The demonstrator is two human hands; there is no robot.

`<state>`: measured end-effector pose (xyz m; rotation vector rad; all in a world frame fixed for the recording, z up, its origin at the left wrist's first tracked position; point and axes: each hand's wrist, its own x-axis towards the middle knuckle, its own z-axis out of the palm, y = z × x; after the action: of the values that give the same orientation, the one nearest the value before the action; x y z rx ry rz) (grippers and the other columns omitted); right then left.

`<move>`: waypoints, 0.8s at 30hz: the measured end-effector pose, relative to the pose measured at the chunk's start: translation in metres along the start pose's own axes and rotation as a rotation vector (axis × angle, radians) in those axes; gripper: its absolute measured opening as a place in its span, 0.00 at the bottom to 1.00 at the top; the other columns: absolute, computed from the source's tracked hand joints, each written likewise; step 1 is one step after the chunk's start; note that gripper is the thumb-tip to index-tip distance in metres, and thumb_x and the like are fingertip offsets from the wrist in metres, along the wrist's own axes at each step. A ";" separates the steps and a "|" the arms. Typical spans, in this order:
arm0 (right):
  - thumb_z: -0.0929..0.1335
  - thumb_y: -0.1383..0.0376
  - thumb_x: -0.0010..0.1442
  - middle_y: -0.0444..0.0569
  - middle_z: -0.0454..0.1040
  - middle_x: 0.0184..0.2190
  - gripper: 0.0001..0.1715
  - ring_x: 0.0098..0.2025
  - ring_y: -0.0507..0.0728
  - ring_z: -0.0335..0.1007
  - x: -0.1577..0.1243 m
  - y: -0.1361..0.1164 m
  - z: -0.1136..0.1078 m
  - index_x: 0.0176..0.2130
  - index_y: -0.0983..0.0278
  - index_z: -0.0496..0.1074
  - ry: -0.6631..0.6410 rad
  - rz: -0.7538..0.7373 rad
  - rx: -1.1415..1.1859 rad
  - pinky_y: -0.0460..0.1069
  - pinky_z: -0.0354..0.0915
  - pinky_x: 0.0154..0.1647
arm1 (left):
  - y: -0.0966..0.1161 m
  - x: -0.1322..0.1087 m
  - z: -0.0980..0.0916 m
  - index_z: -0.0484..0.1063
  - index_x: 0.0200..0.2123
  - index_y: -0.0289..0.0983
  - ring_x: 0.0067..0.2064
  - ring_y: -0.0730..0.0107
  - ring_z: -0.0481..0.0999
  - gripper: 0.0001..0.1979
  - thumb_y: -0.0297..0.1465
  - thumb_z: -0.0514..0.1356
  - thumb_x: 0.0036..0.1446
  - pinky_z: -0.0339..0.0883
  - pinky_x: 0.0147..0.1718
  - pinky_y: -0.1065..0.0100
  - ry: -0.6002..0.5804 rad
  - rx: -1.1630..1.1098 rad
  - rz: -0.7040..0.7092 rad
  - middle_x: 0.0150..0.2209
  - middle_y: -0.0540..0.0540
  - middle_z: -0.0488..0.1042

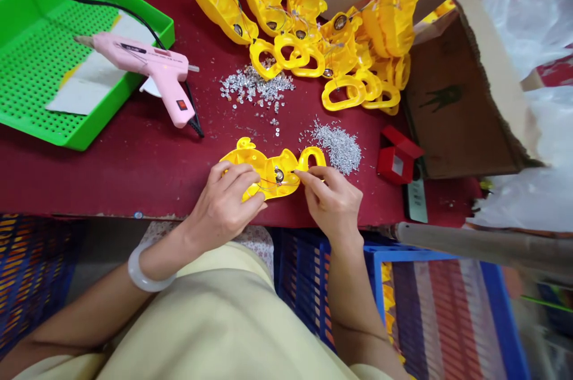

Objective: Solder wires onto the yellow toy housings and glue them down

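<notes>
A yellow plastic shell [273,168] with a small round speaker part and thin wires lies at the near edge of the red table [134,159]. My left hand [226,204] is curled around the shell's left end, holding it down. My right hand [331,201] pinches something tiny at the shell's middle, by the round part; what it pinches is too small to make out. A pile of small silver screws [339,146] lies just beyond my right hand.
A pink glue gun [152,67] rests on the rim of a green perforated tray [31,70], its black cord trailing. Several yellow shells [322,28] are heaped at the back. A second screw pile [257,86], a red box [396,156] and an open cardboard box [461,93] stand nearby.
</notes>
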<state>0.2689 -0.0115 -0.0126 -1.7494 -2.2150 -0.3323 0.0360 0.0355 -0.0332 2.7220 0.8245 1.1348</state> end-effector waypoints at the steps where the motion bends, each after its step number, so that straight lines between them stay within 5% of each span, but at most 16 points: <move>1: 0.63 0.71 0.63 0.49 0.77 0.37 0.17 0.37 0.52 0.73 -0.001 0.000 0.001 0.45 0.59 0.77 0.002 0.006 0.004 0.46 0.65 0.35 | 0.000 0.000 0.000 0.75 0.32 0.36 0.47 0.58 0.73 0.05 0.29 0.61 0.60 0.62 0.48 0.56 -0.002 0.002 -0.001 0.40 0.42 0.76; 13: 0.62 0.71 0.63 0.50 0.73 0.37 0.17 0.41 0.55 0.72 -0.006 -0.005 0.013 0.42 0.59 0.78 0.066 0.248 0.393 0.52 0.70 0.42 | -0.001 0.000 0.000 0.75 0.33 0.35 0.50 0.55 0.73 0.04 0.29 0.62 0.59 0.62 0.50 0.54 -0.002 -0.041 -0.009 0.44 0.41 0.77; 20: 0.62 0.74 0.62 0.52 0.72 0.41 0.21 0.43 0.55 0.72 -0.017 -0.014 0.011 0.49 0.58 0.74 0.151 0.187 0.352 0.53 0.70 0.44 | -0.001 0.000 0.003 0.73 0.32 0.36 0.54 0.56 0.74 0.07 0.27 0.58 0.63 0.57 0.53 0.51 -0.058 -0.059 0.032 0.48 0.48 0.79; 24: 0.63 0.76 0.60 0.51 0.70 0.42 0.19 0.41 0.55 0.69 -0.022 -0.022 0.013 0.43 0.57 0.76 0.185 0.130 0.280 0.51 0.70 0.40 | -0.001 -0.001 0.005 0.74 0.34 0.36 0.54 0.57 0.74 0.06 0.27 0.58 0.63 0.57 0.53 0.51 -0.054 -0.051 0.036 0.48 0.48 0.79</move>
<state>0.2509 -0.0316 -0.0326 -1.6302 -1.9051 -0.1398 0.0379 0.0364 -0.0380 2.7234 0.7325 1.0677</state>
